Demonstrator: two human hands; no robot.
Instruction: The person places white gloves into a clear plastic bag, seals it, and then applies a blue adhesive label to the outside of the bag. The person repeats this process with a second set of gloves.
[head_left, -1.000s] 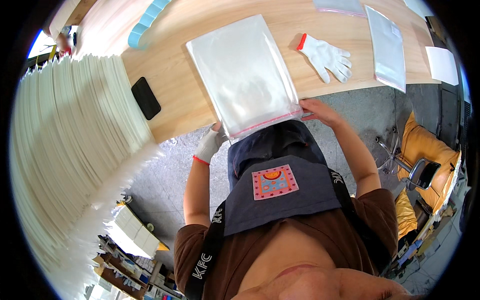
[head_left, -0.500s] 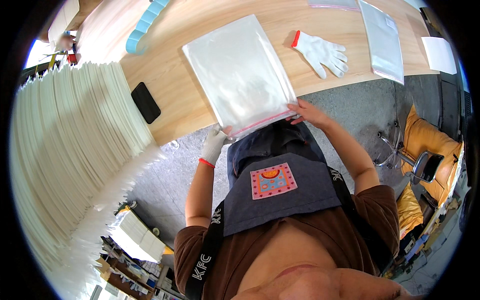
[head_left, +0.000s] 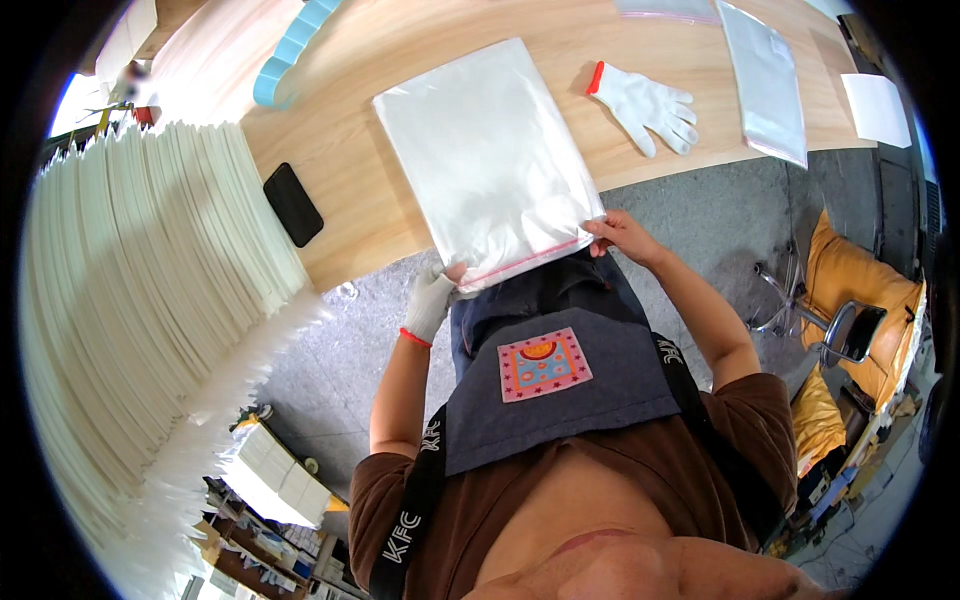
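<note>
White-gloved, your L hand (head_left: pixel 428 303) pinches near-L corner of clear plastic bag stack (head_left: pixel 485 150), lying on wood-grain table (head_left: pixel 352 222), pink-striped edge (head_left: pixel 525 264) overhanging; your bare R hand (head_left: pixel 622 238) pinches near-R corner. Best: corners level, tension even, w/o creasing.

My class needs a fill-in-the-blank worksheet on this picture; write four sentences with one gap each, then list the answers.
1. The left hand wears a white glove with a ____ cuff.
2. The stripe along the near edge of the clear plastic is ____.
3. The right hand wears no ____.
4. The loose glove lies on the table to the ____ of the clear plastic.

Missing words: red; pink; glove; right.
</note>
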